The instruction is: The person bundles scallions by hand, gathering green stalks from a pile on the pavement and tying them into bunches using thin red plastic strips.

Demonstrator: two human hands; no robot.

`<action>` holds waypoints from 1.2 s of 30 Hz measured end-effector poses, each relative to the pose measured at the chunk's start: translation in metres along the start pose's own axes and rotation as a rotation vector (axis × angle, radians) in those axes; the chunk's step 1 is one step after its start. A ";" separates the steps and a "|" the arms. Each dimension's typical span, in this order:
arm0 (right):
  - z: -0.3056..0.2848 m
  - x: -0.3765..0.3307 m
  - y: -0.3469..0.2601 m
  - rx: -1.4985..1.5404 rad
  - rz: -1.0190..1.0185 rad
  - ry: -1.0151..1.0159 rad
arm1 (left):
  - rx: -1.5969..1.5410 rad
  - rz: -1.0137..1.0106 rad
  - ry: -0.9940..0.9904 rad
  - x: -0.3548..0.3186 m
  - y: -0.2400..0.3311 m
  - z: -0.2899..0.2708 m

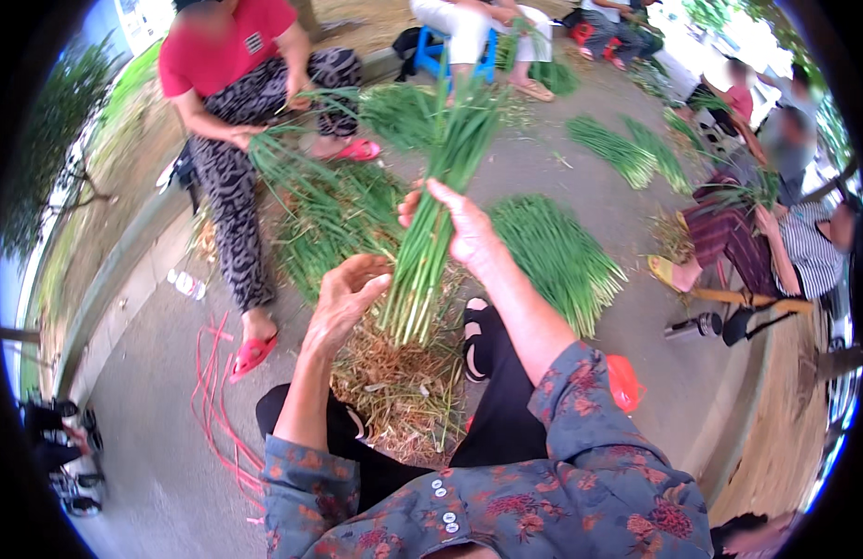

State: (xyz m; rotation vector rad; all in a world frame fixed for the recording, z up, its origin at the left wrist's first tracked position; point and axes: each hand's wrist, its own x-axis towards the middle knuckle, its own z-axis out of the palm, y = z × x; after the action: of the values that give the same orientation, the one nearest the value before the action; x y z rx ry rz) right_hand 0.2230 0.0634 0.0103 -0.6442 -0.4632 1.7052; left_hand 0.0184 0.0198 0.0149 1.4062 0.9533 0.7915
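Note:
My right hand [467,228] is closed around the middle of a bundle of long green chive-like stalks [422,284]. The bundle stands tilted, pale cut ends toward me, green tips away. Just left of its lower end is my left hand [349,293], fingers loosely bent and apart, nothing seen in it. Whether its fingertips touch the stalks I cannot tell. A neat pile of the same stalks [553,256] lies on the ground to the right, and a looser, tangled pile [343,219] lies to the left. Dry yellow trimmings [399,396] cover the ground between my feet.
At the far left sits a person in a red shirt [217,56], handling stalks. More seated people work at the back and right. Red plastic strips [212,401] lie at the left, a red plastic bag [624,382] by my right elbow. A dark cylinder [697,326] lies near a wooden stool [753,300].

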 end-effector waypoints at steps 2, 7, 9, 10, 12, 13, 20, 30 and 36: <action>0.008 0.000 0.005 0.040 -0.028 -0.015 | -0.037 0.006 0.012 -0.006 -0.002 -0.005; 0.018 0.002 0.017 0.022 -0.005 -0.022 | -0.047 -0.003 0.168 -0.005 -0.024 -0.023; 0.018 0.003 0.013 -0.001 -0.017 -0.046 | -0.009 0.052 0.228 -0.004 -0.015 -0.016; 0.019 0.003 0.013 -0.021 -0.032 -0.007 | 0.009 0.074 0.230 -0.003 -0.012 -0.013; 0.015 0.002 0.009 -0.055 0.070 0.008 | 0.187 0.176 0.238 0.005 -0.002 0.003; 0.012 0.001 0.005 -0.072 0.101 0.036 | 0.308 0.226 0.254 0.005 -0.001 0.007; 0.013 0.005 0.028 0.006 -0.205 0.120 | 0.331 0.175 0.221 0.027 -0.033 -0.014; -0.012 -0.121 -0.011 -0.293 -0.246 0.254 | 0.187 -0.017 -0.026 0.071 -0.079 0.013; -0.015 -0.171 -0.021 -0.273 -0.331 0.247 | 0.328 -0.028 -0.160 0.145 -0.202 -0.082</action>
State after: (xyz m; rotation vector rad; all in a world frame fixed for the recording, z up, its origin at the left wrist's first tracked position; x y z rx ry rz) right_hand 0.2746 -0.0988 0.0408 -0.9096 -0.5957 1.2417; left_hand -0.0116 0.1782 -0.1910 1.7070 1.0062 0.5069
